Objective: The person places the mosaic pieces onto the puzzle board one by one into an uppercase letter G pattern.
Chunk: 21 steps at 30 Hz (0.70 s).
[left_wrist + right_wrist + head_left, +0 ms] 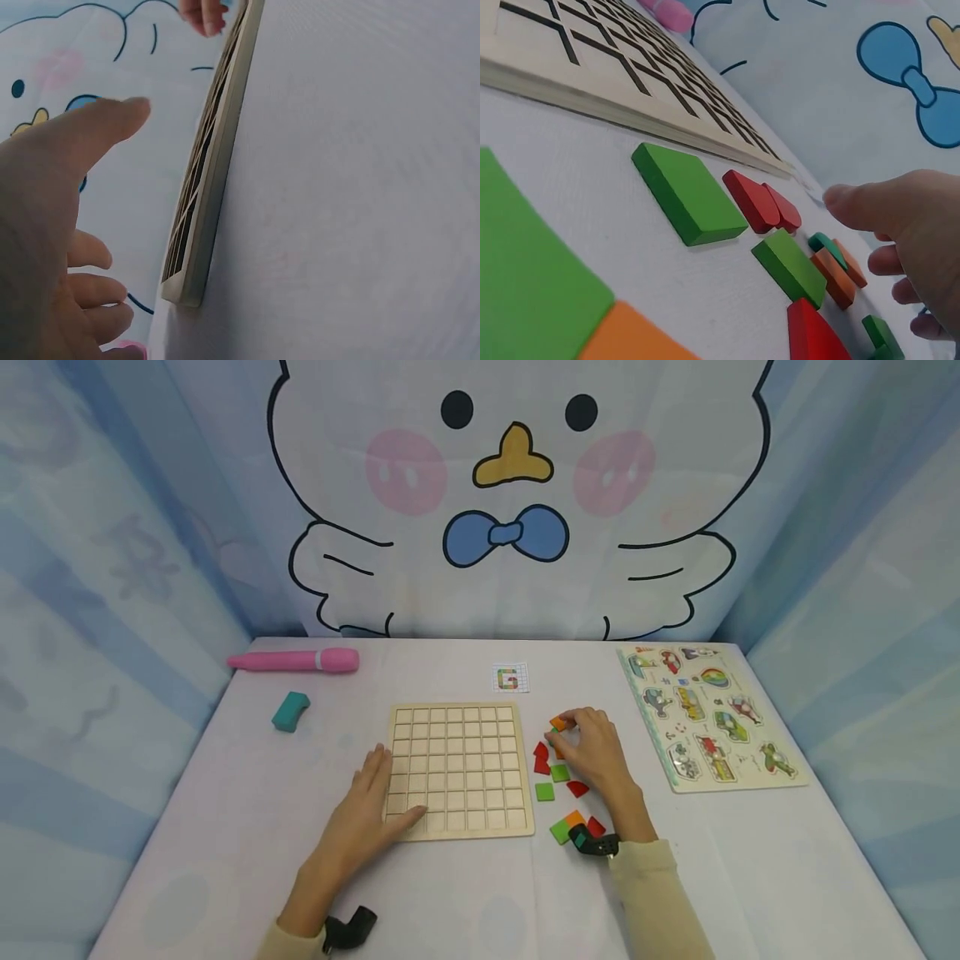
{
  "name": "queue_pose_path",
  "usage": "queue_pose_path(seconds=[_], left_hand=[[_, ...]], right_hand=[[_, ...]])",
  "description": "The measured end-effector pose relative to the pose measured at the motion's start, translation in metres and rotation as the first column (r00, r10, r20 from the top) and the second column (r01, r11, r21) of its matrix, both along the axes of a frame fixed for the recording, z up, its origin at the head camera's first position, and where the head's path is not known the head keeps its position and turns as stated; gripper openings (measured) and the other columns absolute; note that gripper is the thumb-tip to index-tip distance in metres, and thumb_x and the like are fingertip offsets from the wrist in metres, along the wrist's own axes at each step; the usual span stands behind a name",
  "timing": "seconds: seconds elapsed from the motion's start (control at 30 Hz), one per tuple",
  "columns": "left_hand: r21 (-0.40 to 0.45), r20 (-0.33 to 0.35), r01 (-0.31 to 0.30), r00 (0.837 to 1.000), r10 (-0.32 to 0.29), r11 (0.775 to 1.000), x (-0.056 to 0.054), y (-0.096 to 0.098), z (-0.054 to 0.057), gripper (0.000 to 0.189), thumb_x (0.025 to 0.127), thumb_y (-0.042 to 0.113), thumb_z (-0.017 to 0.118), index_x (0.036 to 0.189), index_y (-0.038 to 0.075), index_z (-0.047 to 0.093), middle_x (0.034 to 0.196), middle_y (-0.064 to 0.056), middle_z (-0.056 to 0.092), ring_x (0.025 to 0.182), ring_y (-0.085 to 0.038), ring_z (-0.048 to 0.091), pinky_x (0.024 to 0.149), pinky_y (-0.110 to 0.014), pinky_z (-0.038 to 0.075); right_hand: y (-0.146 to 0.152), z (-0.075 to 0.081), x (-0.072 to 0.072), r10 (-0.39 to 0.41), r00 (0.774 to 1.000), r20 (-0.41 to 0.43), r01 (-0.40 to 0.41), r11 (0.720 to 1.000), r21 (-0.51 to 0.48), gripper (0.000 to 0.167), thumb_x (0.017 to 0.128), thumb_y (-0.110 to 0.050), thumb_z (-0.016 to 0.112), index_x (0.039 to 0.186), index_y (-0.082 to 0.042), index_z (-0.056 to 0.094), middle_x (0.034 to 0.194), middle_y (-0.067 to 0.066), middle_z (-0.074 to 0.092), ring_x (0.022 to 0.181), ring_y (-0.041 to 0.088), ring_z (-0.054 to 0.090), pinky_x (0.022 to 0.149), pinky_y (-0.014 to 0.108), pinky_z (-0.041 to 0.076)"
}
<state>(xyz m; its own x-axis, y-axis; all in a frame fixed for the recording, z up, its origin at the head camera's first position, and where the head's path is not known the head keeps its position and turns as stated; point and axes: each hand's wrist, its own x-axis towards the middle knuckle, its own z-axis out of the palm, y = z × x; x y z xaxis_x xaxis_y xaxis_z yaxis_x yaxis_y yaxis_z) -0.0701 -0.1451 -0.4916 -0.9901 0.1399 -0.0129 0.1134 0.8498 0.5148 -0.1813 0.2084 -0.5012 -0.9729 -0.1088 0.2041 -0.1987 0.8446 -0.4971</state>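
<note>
Several flat red, green, orange pieces; left hand spread against gridded board; right hand loosely curved, unclenched.

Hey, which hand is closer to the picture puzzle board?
Right. The right hand is left of the picture puzzle board; the left hand is farther left, at the wooden grid board.

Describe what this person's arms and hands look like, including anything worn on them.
Both the left hand and the right hand are bare, with no gloves. The arms wear beige sleeves that end near the wrists. At each wrist sits a small, black, angular device. No cable can be made out running from either one.
</note>
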Motion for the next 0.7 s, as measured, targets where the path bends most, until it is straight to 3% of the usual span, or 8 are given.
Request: queue_pose_path(seconds=[0.23, 0.47, 0.7], left_hand=[[-0.038, 0.004, 0.054, 0.999, -0.054, 0.998, 0.006, -0.002, -0.009, 0.126, 0.068, 0.068, 0.079, 0.156, -0.004, 0.026, 0.165, -0.027, 0.016, 0.154, -0.043, 0.017, 0.125, -0.055, 0.021], [-0.051, -0.048, 0.071, 0.996, -0.073, 0.996, 0.006, -0.002, -0.014, 0.121, 0.067, 0.063, 0.084, 0.151, -0.009, 0.034, 0.161, -0.031, 0.026, 0.151, -0.044, 0.025, 0.123, -0.057, 0.025], [-0.062, -0.055, 0.064, 0.996, -0.068, 0.996, 0.002, 0.0, -0.017, 0.123, 0.067, 0.067, 0.081, 0.151, -0.01, 0.034, 0.162, -0.028, 0.024, 0.152, -0.043, 0.024, 0.124, -0.058, 0.023]], right_hand=[[-0.001, -0.004, 0.0, 0.006, 1.0, 0.024, -0.006, 1.0, 0.026, 0.04, 0.088, -0.036, 0.077, 0.111, -0.004, 0.069, 0.105, 0.011, 0.069, 0.1, 0.029, 0.056, 0.093, 0.048, 0.047], [-0.001, -0.005, 0.001, 0.005, 0.997, 0.072, -0.008, 0.999, 0.036, 0.033, 0.09, -0.03, 0.076, 0.11, -0.005, 0.07, 0.106, 0.011, 0.069, 0.097, 0.026, 0.055, 0.091, 0.046, 0.047], [0.0, -0.002, -0.003, 0.027, 0.992, 0.125, -0.027, 1.0, 0.0, 0.034, 0.091, -0.027, 0.075, 0.117, -0.006, 0.071, 0.105, 0.01, 0.067, 0.094, 0.025, 0.052, 0.084, 0.039, 0.044]])
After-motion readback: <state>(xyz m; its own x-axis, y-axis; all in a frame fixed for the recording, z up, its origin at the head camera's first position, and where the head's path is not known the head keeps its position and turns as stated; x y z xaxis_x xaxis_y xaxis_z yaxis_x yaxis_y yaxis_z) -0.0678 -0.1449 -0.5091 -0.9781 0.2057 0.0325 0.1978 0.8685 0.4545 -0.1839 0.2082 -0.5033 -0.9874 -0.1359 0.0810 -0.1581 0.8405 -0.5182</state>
